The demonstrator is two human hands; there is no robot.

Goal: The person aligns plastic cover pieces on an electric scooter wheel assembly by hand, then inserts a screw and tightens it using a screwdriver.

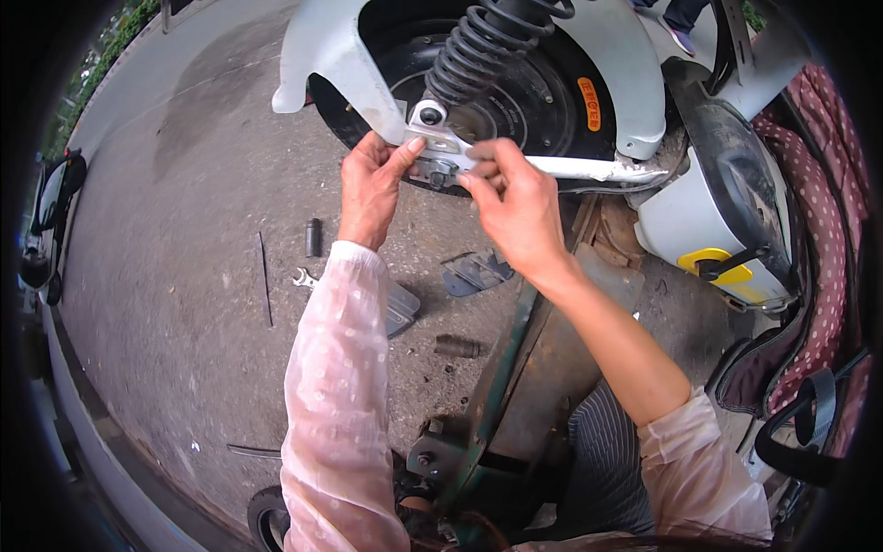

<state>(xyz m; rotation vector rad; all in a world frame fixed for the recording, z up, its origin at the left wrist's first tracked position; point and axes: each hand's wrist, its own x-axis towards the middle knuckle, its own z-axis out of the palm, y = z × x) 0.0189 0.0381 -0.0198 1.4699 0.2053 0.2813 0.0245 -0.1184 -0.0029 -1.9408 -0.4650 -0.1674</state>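
Observation:
Both my hands are at a metal bracket (432,140) at the lower end of a black coil-spring shock absorber (492,46). My left hand (371,184) is closed round the bracket's left side, thumb pressed on its face. A bolt with a nut (439,173) sits at the lower edge of the bracket. Just right of that bolt, my right hand (517,212) has its thumb and fingers curled together. What they pinch, if anything, I cannot make out. Behind them is a black wheel (552,87) under a pale fender (322,46). A white arm (589,168) runs right from the bracket.
On the concrete lie a black socket (314,237), an open-end wrench (303,279), a thin rod (265,276), dark pedal-like pads (476,272) and another socket (457,346). A green metal frame (501,386) is below my right arm. White bodywork (685,216) and dotted fabric (814,202) stand right.

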